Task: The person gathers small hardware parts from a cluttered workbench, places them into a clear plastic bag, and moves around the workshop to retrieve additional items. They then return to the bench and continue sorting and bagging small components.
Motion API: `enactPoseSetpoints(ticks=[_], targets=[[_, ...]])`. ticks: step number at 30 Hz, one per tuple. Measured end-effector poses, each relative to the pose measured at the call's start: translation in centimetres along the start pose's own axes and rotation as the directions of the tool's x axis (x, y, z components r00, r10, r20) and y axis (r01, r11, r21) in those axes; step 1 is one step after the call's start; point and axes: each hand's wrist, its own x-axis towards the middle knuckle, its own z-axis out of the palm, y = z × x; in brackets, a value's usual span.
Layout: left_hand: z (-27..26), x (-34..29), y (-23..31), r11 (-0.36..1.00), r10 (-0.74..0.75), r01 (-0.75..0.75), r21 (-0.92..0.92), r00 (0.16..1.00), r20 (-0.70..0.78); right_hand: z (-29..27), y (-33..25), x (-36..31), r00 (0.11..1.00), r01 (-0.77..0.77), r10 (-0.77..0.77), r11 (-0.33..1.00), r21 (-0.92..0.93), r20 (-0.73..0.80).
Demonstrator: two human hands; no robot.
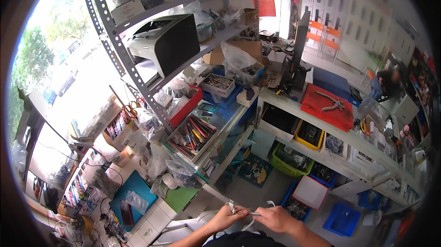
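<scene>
At the bottom middle, my left hand (pixel 224 219) is closed around one part of a thin white cable (pixel 271 203), in front of my body. A small silvery piece (pixel 233 207) sticks up by its thumb; I cannot make out what it is. Close on the right, my right hand (pixel 277 220) grips the same cable with bent fingers. A curled end of the cable rises above that hand, and another stretch hangs between the two hands.
Pliers (pixel 334 103) lie on a red case (pixel 317 114) on the right bench. A black printer (pixel 172 40) stands on the metal shelf. Pens fill a tray (pixel 195 157) at centre left. Below the bench are a green bin (pixel 278 164) and a blue crate (pixel 342 219). A person (pixel 386 84) sits far right.
</scene>
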Motion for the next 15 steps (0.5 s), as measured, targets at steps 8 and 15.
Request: enactPoseSetpoints(ticks=[8, 15], targets=[[-7.0, 2.7, 3.3, 0.998, 0.059, -0.059, -0.017, 0.998, -0.011, -4.8, 2.9, 5.9, 0.962, -0.271, 0.254, 0.93, 0.248, 0.1], [-14.5, 0.7, 4.3, 0.889, 0.082, -0.22, -0.402, 0.939, -0.334, -11.5, 8.0, 9.9, 0.92, -0.329, 0.391, 0.774, 0.542, 0.0]])
